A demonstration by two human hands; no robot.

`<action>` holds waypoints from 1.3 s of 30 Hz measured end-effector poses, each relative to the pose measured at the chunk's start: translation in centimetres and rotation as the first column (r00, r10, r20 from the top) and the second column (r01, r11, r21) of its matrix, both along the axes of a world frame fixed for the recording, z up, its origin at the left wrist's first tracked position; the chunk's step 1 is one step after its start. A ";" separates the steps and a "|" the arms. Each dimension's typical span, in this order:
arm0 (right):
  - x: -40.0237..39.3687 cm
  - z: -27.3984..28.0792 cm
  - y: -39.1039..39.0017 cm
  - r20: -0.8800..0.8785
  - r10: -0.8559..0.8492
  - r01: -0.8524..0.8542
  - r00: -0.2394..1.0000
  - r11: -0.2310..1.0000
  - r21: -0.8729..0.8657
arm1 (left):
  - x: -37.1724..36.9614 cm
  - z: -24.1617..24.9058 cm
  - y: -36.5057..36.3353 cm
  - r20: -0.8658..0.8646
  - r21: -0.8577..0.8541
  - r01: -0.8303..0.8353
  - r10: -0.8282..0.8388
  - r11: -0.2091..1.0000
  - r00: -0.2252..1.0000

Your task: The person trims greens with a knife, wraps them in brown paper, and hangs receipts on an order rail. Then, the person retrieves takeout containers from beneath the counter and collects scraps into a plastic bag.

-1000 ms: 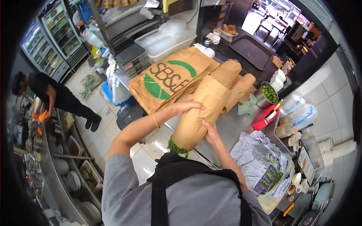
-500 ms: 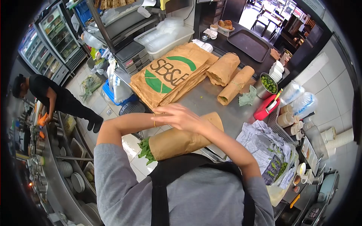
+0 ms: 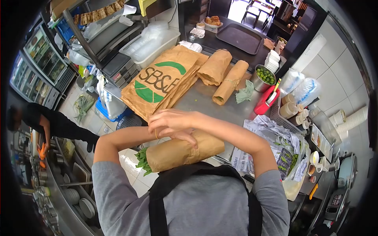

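Brown paper roll (image 3: 185, 149) lies sideways at the near edge of the steel counter (image 3: 204, 103), close to the person's chest. Green leaves (image 3: 142, 159) poke out of its left end. Its near side is hidden behind the black apron strap (image 3: 189, 173).

Both hands sit on top of the roll, one over the other. The right hand (image 3: 173, 120) is on top, with its fingers bent and spread, and its fingertips (image 3: 191, 138) touch the paper. The left hand (image 3: 159, 131) is mostly hidden under it, so I cannot tell if its fingers are closed.

Farther back on the counter lie a stack of brown paper bags (image 3: 157, 80) and two more paper rolls (image 3: 222, 74). A metal bowl of small green limes (image 3: 264, 76) stands near the far right corner. Crumpled newspaper (image 3: 271, 137) lies at the right edge.
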State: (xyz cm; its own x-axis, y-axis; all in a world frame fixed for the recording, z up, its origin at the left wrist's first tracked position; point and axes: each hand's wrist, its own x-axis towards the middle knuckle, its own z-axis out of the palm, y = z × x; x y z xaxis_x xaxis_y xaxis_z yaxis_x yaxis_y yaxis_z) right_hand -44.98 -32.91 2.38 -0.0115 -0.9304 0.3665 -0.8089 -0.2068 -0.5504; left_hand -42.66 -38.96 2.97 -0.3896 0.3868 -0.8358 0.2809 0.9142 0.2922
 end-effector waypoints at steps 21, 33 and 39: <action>5.2 -1.7 19.4 -0.454 -0.637 0.706 0.623 0.207 0.678 | -1.3 -6.3 -0.5 0.500 0.573 -0.346 0.017 0.743 0.866; 11.4 -12.7 22.9 0.841 -0.538 -0.040 -0.058 0.843 0.536 | -3.2 -9.8 -0.5 0.330 0.729 -0.209 -0.067 0.652 0.942; 8.1 -11.7 18.7 0.861 -0.504 0.797 0.059 0.543 0.263 | -8.5 -14.7 -2.9 0.672 0.493 -0.689 0.271 0.532 0.690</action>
State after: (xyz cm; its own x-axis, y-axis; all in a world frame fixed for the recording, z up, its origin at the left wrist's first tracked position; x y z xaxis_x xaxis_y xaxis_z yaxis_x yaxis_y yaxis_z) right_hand -36.88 -14.24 -9.31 -0.9626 -0.2534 -0.0958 0.1180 -0.0739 -0.9903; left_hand -51.16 -41.86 -11.73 -0.3480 0.7708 -0.5336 -0.5014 0.3279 0.8007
